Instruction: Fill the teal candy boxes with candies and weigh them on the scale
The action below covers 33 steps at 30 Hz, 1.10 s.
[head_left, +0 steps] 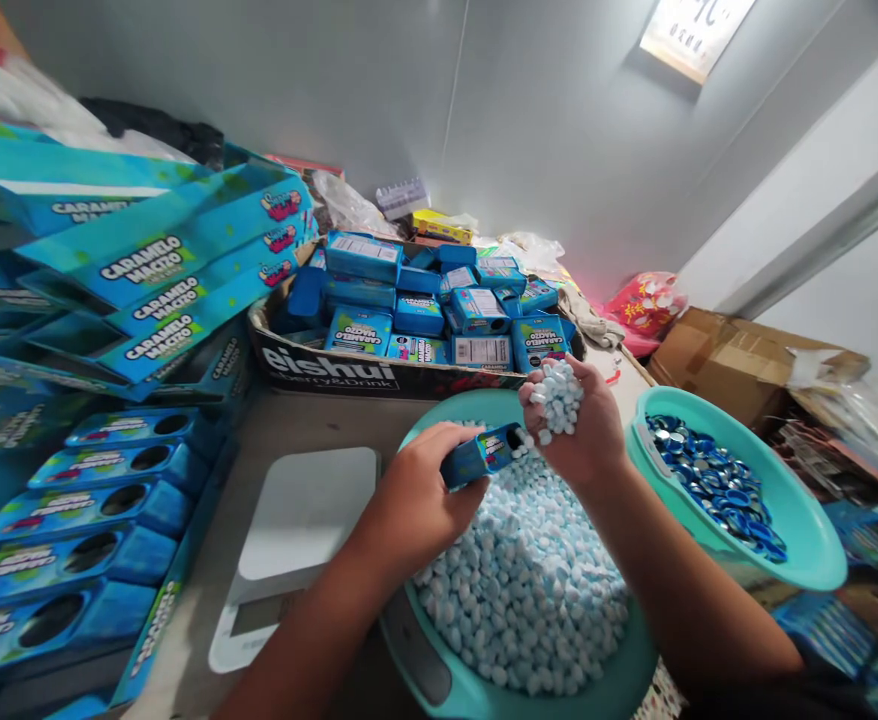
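Observation:
My left hand (pixel 433 482) is wrapped round a small blue candy box (pixel 480 455), tilted so its round opening faces right. In my right hand (pixel 593 420), cupped palm up, lies a heap of small pale blue and white candies (pixel 557 397). A few candies are between the palm and the box's opening. Both hands are above a turquoise basin (pixel 439 402) filled with loose candies of the same kind (pixel 521 590). Left of the basin is a white kitchen scale (pixel 308 510) with a small display, partly hidden by my left forearm.
Behind the basin, a black carton (pixel 319 375) holds many blue boxes. A second turquoise basin (pixel 806 530) at right contains shiny blue lids (pixel 709 480). At left, blue boxes with round holes (pixel 94 550) stand in a display tray, below stacked display trays (pixel 161 270). A brown cardboard box (pixel 739 360) stands farther right.

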Tool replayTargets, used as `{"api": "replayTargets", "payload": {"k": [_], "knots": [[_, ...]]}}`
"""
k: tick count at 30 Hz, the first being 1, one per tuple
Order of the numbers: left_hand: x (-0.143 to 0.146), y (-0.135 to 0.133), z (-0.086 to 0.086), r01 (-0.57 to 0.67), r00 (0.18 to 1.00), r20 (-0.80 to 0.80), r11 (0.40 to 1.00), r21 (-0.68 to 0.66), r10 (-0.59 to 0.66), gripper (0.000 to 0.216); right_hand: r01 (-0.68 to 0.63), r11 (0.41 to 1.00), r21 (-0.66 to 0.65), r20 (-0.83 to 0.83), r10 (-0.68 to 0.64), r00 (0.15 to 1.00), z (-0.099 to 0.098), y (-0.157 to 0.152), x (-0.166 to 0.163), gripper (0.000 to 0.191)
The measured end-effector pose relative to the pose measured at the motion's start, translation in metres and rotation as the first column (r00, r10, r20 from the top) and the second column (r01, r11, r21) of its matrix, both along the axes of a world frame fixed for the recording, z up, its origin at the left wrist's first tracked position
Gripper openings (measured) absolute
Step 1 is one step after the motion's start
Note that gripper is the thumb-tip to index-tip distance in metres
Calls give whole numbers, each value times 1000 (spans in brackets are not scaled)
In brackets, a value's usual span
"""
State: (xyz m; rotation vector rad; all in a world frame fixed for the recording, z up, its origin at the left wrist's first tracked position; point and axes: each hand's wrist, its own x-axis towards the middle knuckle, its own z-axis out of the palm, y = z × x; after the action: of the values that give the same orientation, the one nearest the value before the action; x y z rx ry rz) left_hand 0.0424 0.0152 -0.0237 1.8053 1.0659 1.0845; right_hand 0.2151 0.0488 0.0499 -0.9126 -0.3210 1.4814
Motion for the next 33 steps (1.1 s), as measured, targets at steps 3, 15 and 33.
{"api": "replayTargets", "payload": {"k": [3, 15, 33], "knots": [[0, -1, 1, 36, 999, -14, 999, -9, -36, 34, 6, 1000, 13, -18, -6, 1000, -3, 3, 3, 12], [0, 0, 0, 60, 997, -45, 998, -3, -60, 40, 12, 997, 78, 57, -16, 998, -11, -1, -2, 11], [1, -1, -2, 37, 995, -88, 999, -25, -39, 40, 24, 973, 229, 125, -54, 991, -22, -4, -5, 15]]}}
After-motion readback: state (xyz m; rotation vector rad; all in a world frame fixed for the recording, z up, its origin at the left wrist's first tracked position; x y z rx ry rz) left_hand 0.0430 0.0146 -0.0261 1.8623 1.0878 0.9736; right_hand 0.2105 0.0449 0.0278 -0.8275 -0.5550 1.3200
